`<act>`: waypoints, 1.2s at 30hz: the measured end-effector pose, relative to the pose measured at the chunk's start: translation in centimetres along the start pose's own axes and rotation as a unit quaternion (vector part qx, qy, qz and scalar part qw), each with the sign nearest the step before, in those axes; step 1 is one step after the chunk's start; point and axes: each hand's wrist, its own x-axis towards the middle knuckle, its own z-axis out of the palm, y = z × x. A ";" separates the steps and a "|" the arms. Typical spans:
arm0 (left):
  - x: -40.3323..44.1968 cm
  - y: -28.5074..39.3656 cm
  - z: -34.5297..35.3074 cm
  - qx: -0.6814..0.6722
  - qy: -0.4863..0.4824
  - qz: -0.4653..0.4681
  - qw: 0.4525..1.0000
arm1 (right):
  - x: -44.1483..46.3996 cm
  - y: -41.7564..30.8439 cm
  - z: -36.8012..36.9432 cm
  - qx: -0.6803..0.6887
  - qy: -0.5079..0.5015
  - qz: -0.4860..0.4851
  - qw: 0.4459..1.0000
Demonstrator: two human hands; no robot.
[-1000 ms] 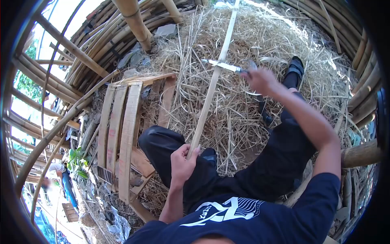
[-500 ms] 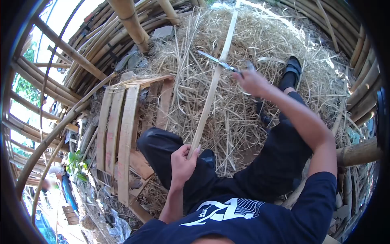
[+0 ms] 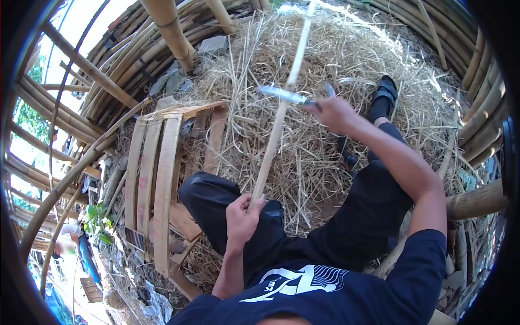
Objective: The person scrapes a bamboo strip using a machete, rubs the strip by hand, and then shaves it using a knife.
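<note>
A long pale bamboo strip (image 3: 273, 138) runs from my lap up to the top of the view. My left hand (image 3: 242, 219) is closed round its lower end, thumb along the strip. Farther up, my right hand (image 3: 335, 115) grips the dark handle of a knife (image 3: 284, 95). The blade lies across the strip and points left, its edge at or against the strip; exact contact is hard to tell. Pale shavings (image 3: 319, 146) cover the ground beneath and around the strip.
A slatted wooden crate (image 3: 165, 189) lies to the left of my bent knee. Bamboo poles (image 3: 172, 32) stand at the upper left, and more are stacked at the right. A thick bamboo pole (image 3: 476, 200) lies near my right elbow. Another person (image 3: 84, 249) is at the far left.
The knife and my right hand have shifted a little left and down, and the blade's angle has changed. The strip's upper part has moved slightly left. My left hand has kept its hold.
</note>
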 end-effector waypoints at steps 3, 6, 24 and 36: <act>0.0 0.9 -0.5 -0.030 0.005 -0.041 0.999 | -2.5 -3.2 0.2 0.034 -0.023 -0.063 0.997; -0.1 0.8 -1.5 -0.017 0.021 -0.039 0.999 | -3.0 -4.7 0.1 -0.073 -0.105 -0.192 0.973; -2.3 1.0 -2.1 -0.009 0.010 -0.092 0.996 | -1.8 -0.5 -0.5 0.084 -0.058 -0.088 0.991; -1.5 1.5 -1.5 -0.024 0.020 -0.075 0.997 | -2.4 -4.0 1.8 0.112 -0.031 -0.173 0.978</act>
